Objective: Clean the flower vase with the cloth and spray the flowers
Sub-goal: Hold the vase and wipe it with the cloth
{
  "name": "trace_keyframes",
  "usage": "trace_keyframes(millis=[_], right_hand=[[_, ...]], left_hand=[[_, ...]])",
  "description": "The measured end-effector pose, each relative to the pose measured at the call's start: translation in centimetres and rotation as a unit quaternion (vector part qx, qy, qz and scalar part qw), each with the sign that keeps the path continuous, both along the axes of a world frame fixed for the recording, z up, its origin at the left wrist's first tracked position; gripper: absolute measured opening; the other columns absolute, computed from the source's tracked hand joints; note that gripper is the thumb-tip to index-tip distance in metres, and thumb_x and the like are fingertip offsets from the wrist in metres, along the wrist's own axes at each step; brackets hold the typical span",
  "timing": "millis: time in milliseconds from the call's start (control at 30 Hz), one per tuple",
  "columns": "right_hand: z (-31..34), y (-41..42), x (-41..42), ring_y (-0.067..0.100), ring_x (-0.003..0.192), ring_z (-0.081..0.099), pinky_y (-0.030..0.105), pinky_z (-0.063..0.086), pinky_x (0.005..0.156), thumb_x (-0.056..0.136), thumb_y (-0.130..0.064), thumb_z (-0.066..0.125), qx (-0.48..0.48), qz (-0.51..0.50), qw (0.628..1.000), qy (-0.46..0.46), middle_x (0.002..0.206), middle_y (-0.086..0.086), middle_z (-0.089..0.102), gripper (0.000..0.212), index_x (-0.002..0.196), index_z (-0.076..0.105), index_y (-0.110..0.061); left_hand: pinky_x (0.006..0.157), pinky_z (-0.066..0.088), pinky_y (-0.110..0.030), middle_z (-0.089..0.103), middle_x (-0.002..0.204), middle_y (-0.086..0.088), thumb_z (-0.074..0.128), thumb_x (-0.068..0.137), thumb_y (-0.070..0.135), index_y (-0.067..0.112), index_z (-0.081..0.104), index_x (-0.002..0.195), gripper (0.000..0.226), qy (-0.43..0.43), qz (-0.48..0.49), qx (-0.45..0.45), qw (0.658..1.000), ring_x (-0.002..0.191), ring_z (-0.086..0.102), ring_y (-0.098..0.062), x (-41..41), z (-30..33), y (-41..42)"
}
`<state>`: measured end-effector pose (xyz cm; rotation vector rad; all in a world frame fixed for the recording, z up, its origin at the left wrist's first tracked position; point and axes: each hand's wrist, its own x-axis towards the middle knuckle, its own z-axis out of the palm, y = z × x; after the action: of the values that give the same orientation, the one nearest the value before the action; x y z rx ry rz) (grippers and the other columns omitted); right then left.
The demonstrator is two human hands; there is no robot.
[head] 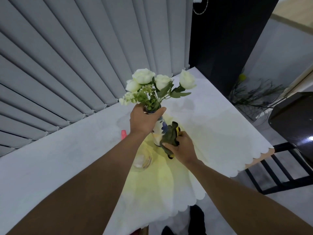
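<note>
1. Wiping step, judging by the hands: left hand [145, 122] wrapped around vase [159, 131] neck, under flowers [157, 85].
2. Right hand [181, 146] pinching cloth [170, 139] against vase side.
3. Next, probably: rub round, then fetch sprayer.

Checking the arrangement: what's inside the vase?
White roses and green stems rise from the vase neck. The left hand wraps the neck, and the painted body hides any water.

Dim, soft light; wide-angle edge bending; slight blur; faint shadows.
</note>
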<state>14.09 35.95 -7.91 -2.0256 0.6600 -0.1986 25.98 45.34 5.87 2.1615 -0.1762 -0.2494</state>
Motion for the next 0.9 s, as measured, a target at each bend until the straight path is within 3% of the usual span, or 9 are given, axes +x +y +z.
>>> trace_keyframes(millis=[200, 300, 400, 467, 600, 733, 900], right_hand=[[2.9, 0.3, 2.0, 0.021, 0.09, 0.052, 0.029, 0.047, 0.075, 0.072, -0.045, 0.084, -0.029, -0.026, 0.996, -0.081, 0.094, 0.0, 0.052, 0.042, 0.078, 0.071, -0.005], [4.0, 0.5, 3.6, 0.022, 0.095, 0.05, 0.029, 0.045, 0.077, 0.072, -0.042, 0.085, -0.021, -0.037, 0.991, -0.126, 0.098, 0.001, 0.053, 0.042, 0.079, 0.071, -0.004], [3.9, 0.8, 3.6, 0.021, 0.098, 0.051, 0.028, 0.047, 0.081, 0.074, -0.041, 0.085, -0.015, -0.033, 0.99, -0.134, 0.101, 0.0, 0.053, 0.04, 0.092, 0.076, -0.006], [3.2, 0.7, 2.8, 0.02, 0.098, 0.052, 0.028, 0.049, 0.082, 0.074, -0.043, 0.084, 0.003, -0.034, 0.99, -0.133, 0.101, -0.001, 0.053, 0.042, 0.096, 0.076, -0.008], [1.6, 0.5, 1.2, 0.017, 0.095, 0.053, 0.026, 0.048, 0.079, 0.074, -0.045, 0.084, -0.005, -0.025, 0.998, -0.065, 0.101, -0.001, 0.052, 0.045, 0.096, 0.076, -0.007], [0.0, 0.7, 0.1, 0.023, 0.093, 0.057, 0.03, 0.051, 0.076, 0.072, -0.046, 0.084, 0.006, -0.03, 0.999, 0.01, 0.1, 0.001, 0.052, 0.043, 0.084, 0.073, -0.006], [0.2, 0.5, 0.4, 0.022, 0.09, 0.056, 0.026, 0.045, 0.069, 0.07, -0.049, 0.084, -0.01, -0.033, 0.999, 0.01, 0.095, 0.001, 0.052, 0.041, 0.068, 0.066, -0.013]], left_hand=[[0.084, 0.058, -0.039, 0.072, 0.085, 0.008, 0.087, 0.064, 0.057, 0.027, 0.064, 0.081, 0.041, 0.025, 0.004, 0.006, 1.0, 0.086, 0.07, -0.018, 0.4, 0.4, -0.3], [0.089, 0.057, -0.04, 0.072, 0.099, 0.005, 0.082, 0.061, 0.067, 0.02, 0.067, 0.103, 0.065, 0.046, 0.002, 0.004, 0.999, 0.096, 0.069, -0.02, 0.6, 0.4, 0.1], [0.092, 0.05, -0.035, 0.067, 0.11, 0.007, 0.078, 0.076, 0.055, 0.023, 0.061, 0.115, 0.054, 0.062, -0.004, -0.006, 0.998, 0.109, 0.064, -0.021, 0.5, 0.3, 0.7], [0.09, 0.049, -0.032, 0.065, 0.108, 0.008, 0.077, 0.083, 0.047, 0.023, 0.061, 0.116, 0.044, 0.06, -0.022, -0.005, 0.998, 0.109, 0.063, -0.02, 0.4, 0.2, 1.1], [0.096, 0.053, -0.039, 0.069, 0.103, 0.009, 0.078, 0.079, 0.055, 0.021, 0.067, 0.111, 0.048, 0.053, -0.015, 0.006, 0.998, 0.105, 0.066, -0.021, 0.3, 0.2, 1.3], [0.091, 0.055, -0.041, 0.069, 0.09, 0.01, 0.08, 0.071, 0.062, 0.02, 0.068, 0.096, 0.05, 0.037, 0.01, 0.026, 0.999, 0.095, 0.067, -0.022, 0.0, 0.4, 0.9], [0.09, 0.056, -0.04, 0.071, 0.09, 0.006, 0.081, 0.068, 0.066, 0.022, 0.071, 0.093, 0.052, 0.04, 0.009, 0.046, 0.998, 0.096, 0.067, -0.023, -0.2, 0.9, 0.5]])
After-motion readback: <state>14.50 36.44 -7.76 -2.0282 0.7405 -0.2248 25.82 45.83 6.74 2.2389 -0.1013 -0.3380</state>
